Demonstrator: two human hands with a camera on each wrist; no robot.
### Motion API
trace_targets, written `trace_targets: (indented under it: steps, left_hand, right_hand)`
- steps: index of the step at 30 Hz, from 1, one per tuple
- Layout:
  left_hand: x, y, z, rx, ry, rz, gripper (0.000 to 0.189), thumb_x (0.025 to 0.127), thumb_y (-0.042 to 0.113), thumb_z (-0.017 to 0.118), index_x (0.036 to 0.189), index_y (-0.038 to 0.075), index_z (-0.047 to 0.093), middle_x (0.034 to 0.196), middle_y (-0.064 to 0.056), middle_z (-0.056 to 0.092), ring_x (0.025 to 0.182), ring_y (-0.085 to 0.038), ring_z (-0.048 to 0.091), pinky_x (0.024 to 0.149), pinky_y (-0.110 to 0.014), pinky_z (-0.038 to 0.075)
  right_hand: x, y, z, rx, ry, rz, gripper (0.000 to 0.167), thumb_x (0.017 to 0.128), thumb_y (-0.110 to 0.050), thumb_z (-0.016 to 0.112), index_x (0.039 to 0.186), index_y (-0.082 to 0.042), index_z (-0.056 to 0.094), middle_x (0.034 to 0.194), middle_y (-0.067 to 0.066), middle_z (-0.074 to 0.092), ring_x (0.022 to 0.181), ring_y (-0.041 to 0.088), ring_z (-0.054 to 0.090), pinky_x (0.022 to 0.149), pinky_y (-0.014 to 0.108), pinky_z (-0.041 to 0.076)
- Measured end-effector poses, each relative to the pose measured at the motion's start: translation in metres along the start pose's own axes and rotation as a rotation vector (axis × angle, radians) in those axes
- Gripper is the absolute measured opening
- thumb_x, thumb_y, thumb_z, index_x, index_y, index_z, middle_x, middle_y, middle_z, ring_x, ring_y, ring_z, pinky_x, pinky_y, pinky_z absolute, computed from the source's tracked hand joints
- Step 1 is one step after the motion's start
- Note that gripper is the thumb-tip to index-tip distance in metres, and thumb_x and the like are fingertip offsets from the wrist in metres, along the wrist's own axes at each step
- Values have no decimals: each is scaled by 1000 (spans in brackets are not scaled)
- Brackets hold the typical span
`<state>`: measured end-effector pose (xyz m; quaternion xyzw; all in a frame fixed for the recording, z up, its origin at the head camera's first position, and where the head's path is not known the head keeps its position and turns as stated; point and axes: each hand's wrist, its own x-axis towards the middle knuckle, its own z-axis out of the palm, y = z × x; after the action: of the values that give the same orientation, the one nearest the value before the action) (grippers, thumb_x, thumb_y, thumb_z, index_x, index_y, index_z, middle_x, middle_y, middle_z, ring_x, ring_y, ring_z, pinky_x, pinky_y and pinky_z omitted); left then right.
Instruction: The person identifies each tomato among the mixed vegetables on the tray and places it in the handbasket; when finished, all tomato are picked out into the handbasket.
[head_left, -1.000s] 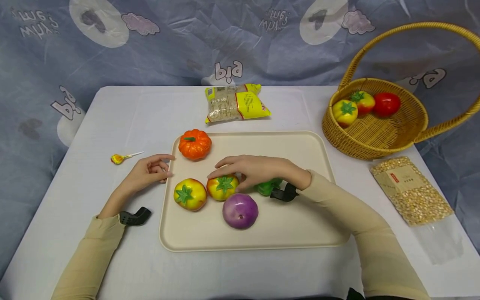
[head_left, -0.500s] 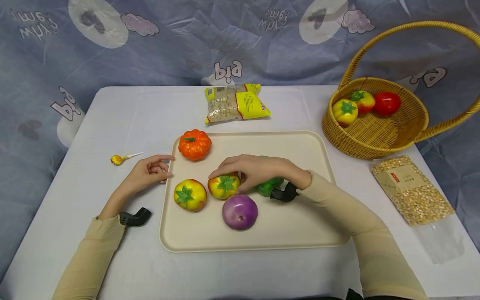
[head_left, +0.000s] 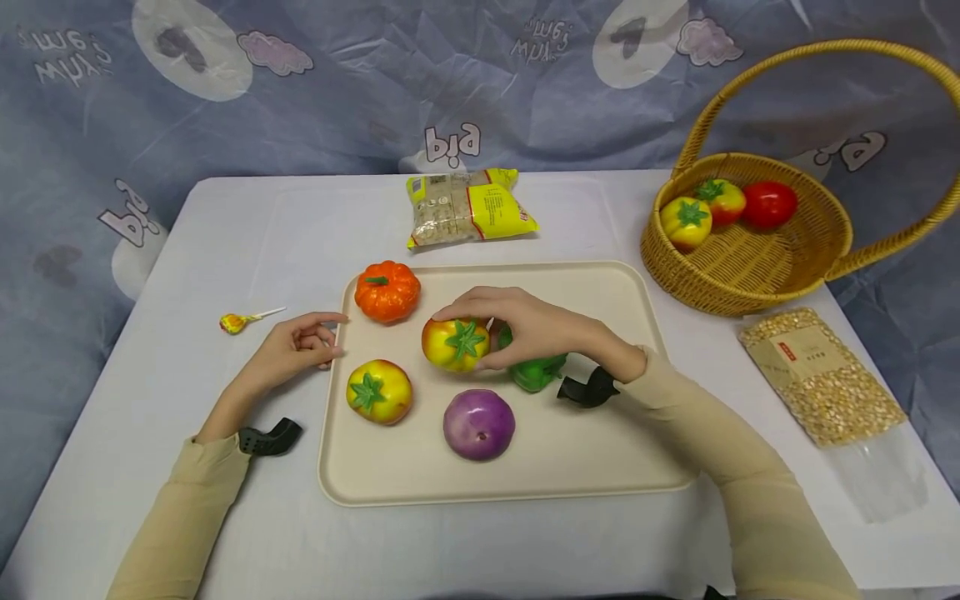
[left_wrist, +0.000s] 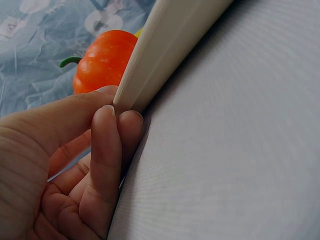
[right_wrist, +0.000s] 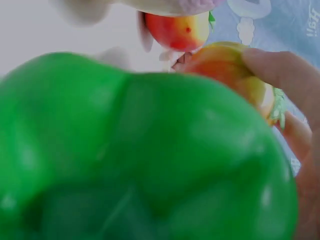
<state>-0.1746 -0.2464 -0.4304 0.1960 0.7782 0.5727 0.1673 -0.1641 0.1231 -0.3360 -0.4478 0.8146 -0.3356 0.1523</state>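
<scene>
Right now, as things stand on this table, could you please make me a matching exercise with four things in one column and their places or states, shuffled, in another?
Column one
1. orange pumpkin
2. lollipop
3. red tomato
4. right hand

Column two
A. inside the basket
B. gripping a yellow-red fruit
C. on the table, left of the tray
D. in the far left corner of the tray

Right pairs: 1-D, 2-C, 3-A, 4-B.
</scene>
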Motion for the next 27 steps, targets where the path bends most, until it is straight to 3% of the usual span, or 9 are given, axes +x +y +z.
trace_targets:
  steps: [9, 19, 27]
  left_hand:
    - [-1, 0, 0, 5, 3, -1, 49, 84, 0, 66, 128, -9, 46, 81, 8, 61, 62, -4, 62, 57, -22, 56]
    - [2, -1, 3, 15, 0, 7, 48, 85, 1, 65, 128, -9, 47, 81, 10, 62, 61, -4, 62, 57, -22, 55]
    - [0, 2, 1, 19, 2, -7, 49, 85, 1, 65, 129, -9, 46, 81, 11, 62, 61, -3, 62, 57, -21, 56]
  right_hand:
    - [-25, 7, -15, -22, 218, 41, 64, 75, -27, 78, 133, -22, 51, 126, -3, 57, 99, 8, 53, 72, 23, 55]
    - [-71, 22, -41, -20, 416, 95, 68, 74, -7, 78, 135, -14, 49, 120, 4, 56, 84, 4, 60, 72, 18, 56]
    - [-107, 38, -62, -62, 555, 171, 74, 70, 5, 77, 136, -10, 48, 119, -16, 51, 82, -5, 61, 69, 10, 53]
